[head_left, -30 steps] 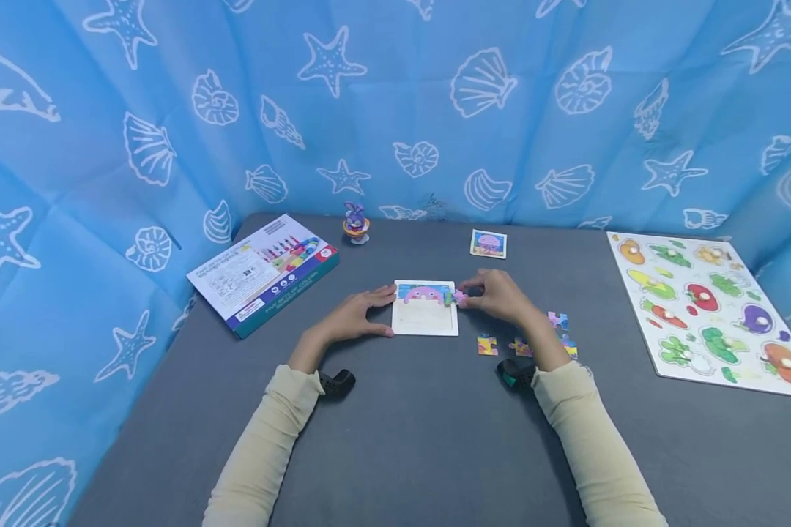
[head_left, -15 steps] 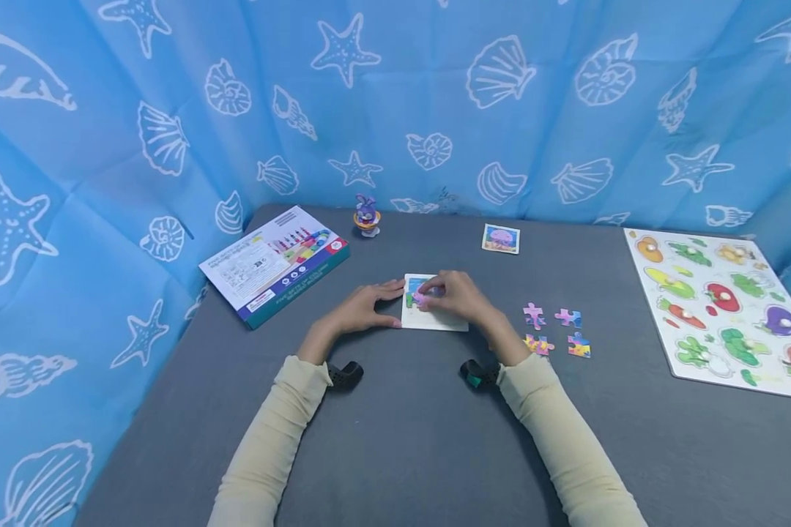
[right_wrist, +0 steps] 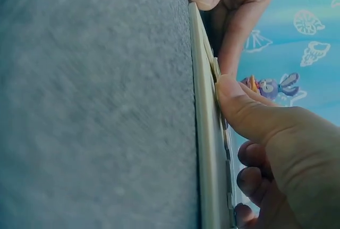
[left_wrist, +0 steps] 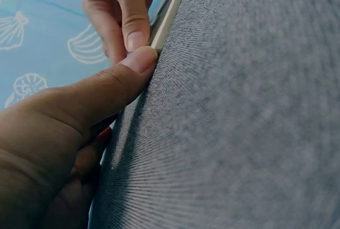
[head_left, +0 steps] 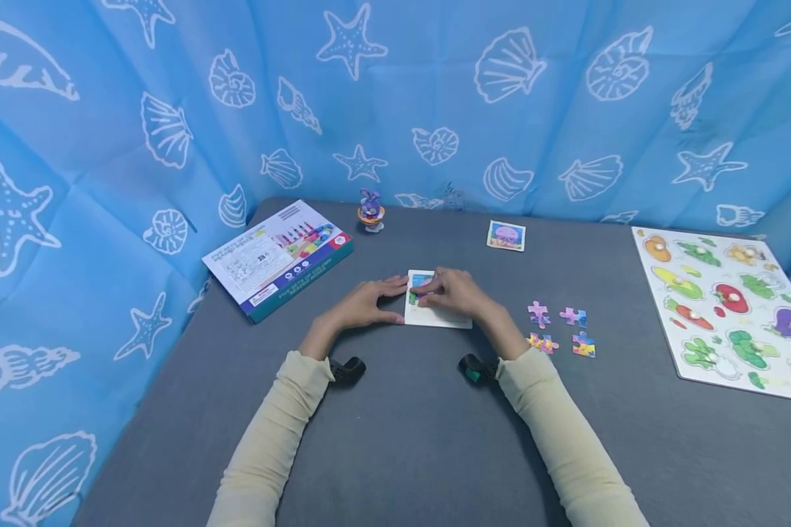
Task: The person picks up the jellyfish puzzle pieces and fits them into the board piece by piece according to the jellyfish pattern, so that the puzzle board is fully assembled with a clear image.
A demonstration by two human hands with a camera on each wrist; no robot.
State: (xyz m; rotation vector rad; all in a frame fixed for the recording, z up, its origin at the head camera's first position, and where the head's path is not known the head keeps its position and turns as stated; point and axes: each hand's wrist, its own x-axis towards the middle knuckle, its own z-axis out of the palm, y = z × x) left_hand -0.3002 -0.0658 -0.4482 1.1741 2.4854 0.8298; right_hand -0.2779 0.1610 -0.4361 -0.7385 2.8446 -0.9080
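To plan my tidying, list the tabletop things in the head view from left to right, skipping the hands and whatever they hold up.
Flat box → purple figurine → puzzle tray → small picture card → four loose puzzle pieces → vegetable board.

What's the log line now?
left hand: touching puzzle tray, left edge | right hand: pinching puzzle piece at tray | loose pieces: four, right of tray

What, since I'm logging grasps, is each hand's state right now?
Left hand: open, thumb and fingertips against the puzzle tray.
Right hand: closed, pinching a puzzle piece.
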